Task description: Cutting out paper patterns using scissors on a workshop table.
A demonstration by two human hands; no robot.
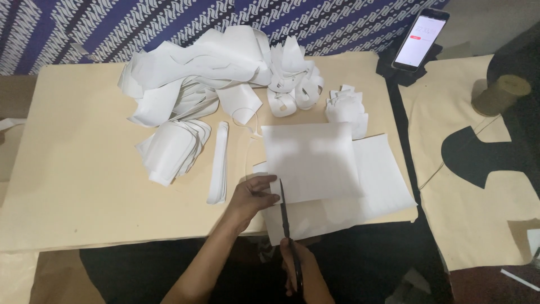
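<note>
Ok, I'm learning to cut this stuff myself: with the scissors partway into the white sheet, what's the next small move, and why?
Probably close the black scissors and ease them forward. Their blades already sit in the near edge of the white rectangular fabric sheet, the right hand is on the handles, and the left hand pins the sheet just left of the cut line.

Your left hand (pixel 250 198) and right hand (pixel 298 264) are both bare: no gloves, no rings that show, no watch or band at either wrist. Your forearms are uncovered as well; no sleeve or cuff reaches into view on either side, so whatever you wear on top ends above the part of the arm that shows. The left forearm is seen along a good length, slim and unmarked. Of the right, only the hand and a short piece of the wrist show. Your fingernails are too small and dim to judge.
</note>
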